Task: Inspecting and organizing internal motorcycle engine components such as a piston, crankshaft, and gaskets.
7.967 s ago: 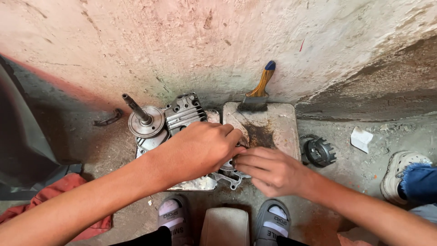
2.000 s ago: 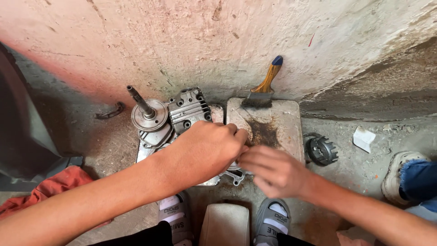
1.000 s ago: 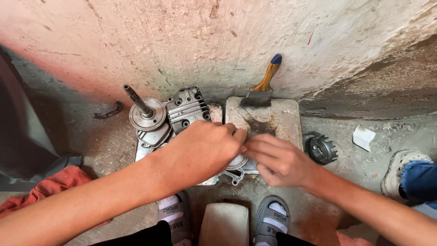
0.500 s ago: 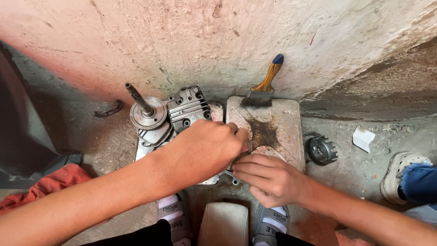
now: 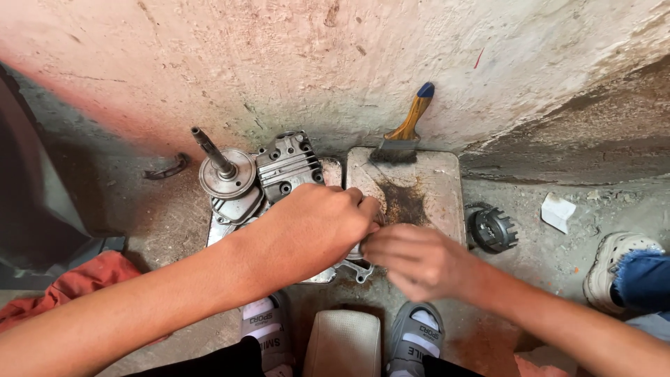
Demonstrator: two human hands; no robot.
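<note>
Rough, patchy plaster wall (image 5: 335,63) rises at the far side, meeting a dusty concrete floor (image 5: 146,223) stained with oil and grit. From the head camera, a grey cast-metal engine casing with cooling fins and bolt holes (image 5: 286,167) lies on that floor, just left of a flat pale stone slab with a dark greasy smear (image 5: 433,188). A round metal disc with an upright steel shaft (image 5: 225,174) sits at the casing's far-left end.

The left hand (image 5: 314,227) is curled over the near part of the casing, fingers closed down on it; what lies under the palm is hidden. The right hand (image 5: 419,260) meets it fingertip to fingertip at the casing's right edge, fingers bunched as if pinching something small, though the piece itself cannot be made out.

My judgement: small work like this goes best with the left hand bracing the casting firmly so it cannot rock on the gritty floor, while the right works with light fingertip pressure; oily metal will slip easily.

A wooden-handled paintbrush with a blue tip and dark bristles (image 5: 408,129) leans against the wall on the slab's far edge. A black toothed ring-shaped part (image 5: 494,229) rests right of the slab, an orange-red rag (image 5: 84,279) at near left.
</note>
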